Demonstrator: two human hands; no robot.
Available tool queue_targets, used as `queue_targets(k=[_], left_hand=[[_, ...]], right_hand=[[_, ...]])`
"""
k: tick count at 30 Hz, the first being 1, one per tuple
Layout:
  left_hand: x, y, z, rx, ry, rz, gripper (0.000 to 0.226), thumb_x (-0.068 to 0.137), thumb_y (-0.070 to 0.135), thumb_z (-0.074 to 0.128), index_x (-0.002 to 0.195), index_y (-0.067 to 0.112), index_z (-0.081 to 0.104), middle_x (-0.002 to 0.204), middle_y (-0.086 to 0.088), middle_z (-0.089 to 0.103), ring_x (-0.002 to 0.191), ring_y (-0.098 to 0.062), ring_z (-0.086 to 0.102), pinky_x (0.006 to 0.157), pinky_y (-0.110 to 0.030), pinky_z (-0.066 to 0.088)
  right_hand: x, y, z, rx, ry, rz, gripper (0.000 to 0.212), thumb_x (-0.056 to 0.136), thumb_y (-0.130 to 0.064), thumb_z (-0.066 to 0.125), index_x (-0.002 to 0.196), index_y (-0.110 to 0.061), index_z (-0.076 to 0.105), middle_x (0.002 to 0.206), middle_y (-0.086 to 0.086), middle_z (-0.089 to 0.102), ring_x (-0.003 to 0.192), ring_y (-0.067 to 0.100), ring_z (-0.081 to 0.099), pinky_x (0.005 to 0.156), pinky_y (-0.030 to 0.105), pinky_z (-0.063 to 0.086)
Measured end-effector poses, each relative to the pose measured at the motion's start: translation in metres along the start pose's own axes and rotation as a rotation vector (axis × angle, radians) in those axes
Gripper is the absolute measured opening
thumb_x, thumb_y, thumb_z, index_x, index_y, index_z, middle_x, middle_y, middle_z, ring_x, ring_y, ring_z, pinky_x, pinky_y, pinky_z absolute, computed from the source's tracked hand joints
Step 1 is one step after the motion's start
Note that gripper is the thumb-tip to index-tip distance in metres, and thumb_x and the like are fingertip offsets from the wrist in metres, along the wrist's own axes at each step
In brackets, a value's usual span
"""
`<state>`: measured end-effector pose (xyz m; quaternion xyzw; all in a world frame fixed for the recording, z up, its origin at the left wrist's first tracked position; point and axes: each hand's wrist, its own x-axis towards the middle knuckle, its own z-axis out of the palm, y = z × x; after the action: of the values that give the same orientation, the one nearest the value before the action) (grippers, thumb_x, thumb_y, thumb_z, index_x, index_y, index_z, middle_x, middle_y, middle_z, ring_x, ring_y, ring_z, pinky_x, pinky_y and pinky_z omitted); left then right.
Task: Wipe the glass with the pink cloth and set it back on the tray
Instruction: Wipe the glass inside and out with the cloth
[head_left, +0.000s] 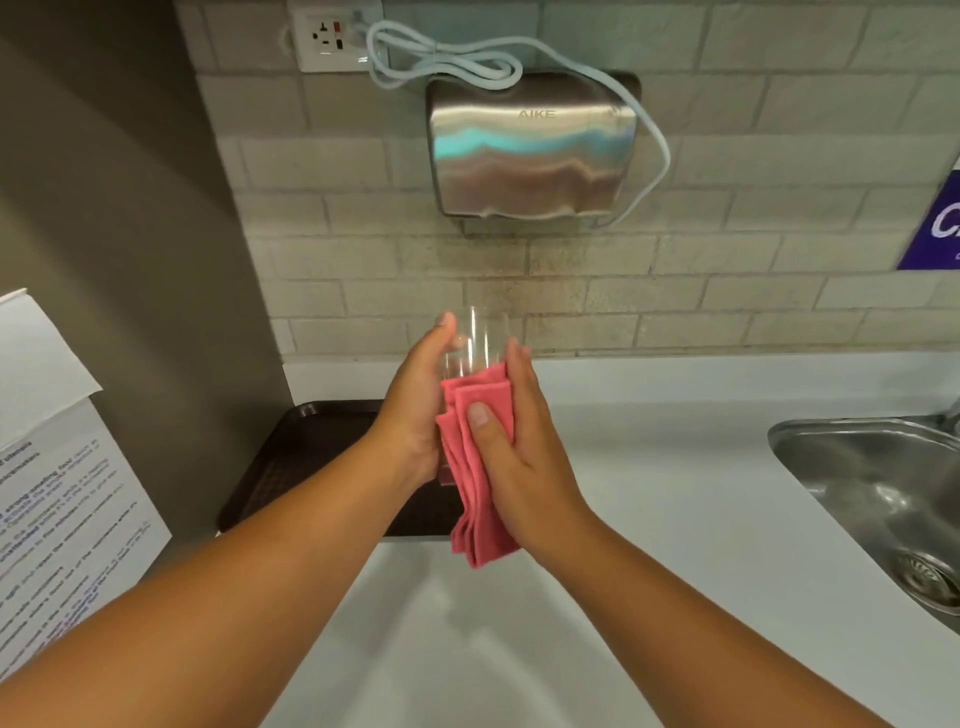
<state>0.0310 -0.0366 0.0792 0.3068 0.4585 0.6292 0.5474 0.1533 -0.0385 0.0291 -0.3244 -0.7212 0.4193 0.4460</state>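
White countertop (675, 493) before me; dark brown tray (301, 457) lay on it at my left by wall, steel sink (872, 499) sat sunk at my right.

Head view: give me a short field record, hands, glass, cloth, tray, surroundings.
left hand: wrapped around the clear drinking glass, held up off the counter
right hand: pressing the folded pink cloth against the glass's side
glass: upright, looks empty, not on the tray
tray: dark brown plastic tray on the white countertop, below and behind the hands
sink: stainless steel sink at the right
wall: steel hand dryer above the glass
task stage: wiping; glass not yet set back
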Motion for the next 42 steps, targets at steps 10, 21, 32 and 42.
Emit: queue_targets(k=[10,21,32,42], left_hand=[[0.001,-0.022,0.004,0.077,0.000,0.053,0.042,0.105,0.052,0.052,0.096,0.017,0.073,0.077,-0.006,0.076,0.067,-0.020,0.074,0.076,-0.039,0.056],[0.005,-0.011,-0.002,-0.040,0.055,-0.025,0.047,0.100,0.059,0.060,0.121,0.016,0.061,0.062,-0.006,0.079,0.053,-0.019,0.078,0.050,-0.032,0.064],[0.004,-0.015,0.012,0.129,0.042,0.091,0.082,0.082,0.078,0.067,0.142,0.022,0.065,0.129,-0.014,0.080,0.116,-0.032,0.079,0.106,-0.056,0.059],[0.009,-0.014,0.004,0.114,0.060,0.034,0.066,0.101,0.069,0.049,0.132,0.013,0.063,0.075,-0.002,0.079,0.060,-0.013,0.076,0.052,-0.027,0.061]], right_hand=[[0.051,-0.012,-0.027,0.433,0.105,0.189,0.048,0.105,-0.061,0.041,0.141,-0.037,0.059,0.138,0.008,0.071,0.125,0.030,0.070,0.103,0.047,0.057],[-0.004,0.001,0.002,0.041,0.053,0.047,0.078,0.095,-0.063,0.046,0.165,-0.051,0.013,0.170,-0.013,0.031,0.153,0.008,0.039,0.124,0.039,0.040],[0.032,-0.020,-0.013,0.103,0.086,0.073,0.061,0.108,-0.057,0.037,0.164,-0.055,0.013,0.168,-0.009,0.041,0.150,0.012,0.046,0.125,0.040,0.037],[0.020,-0.006,-0.019,0.337,0.140,0.164,0.036,0.111,-0.052,0.034,0.144,-0.048,0.049,0.144,-0.003,0.064,0.125,0.011,0.067,0.105,0.031,0.057]])
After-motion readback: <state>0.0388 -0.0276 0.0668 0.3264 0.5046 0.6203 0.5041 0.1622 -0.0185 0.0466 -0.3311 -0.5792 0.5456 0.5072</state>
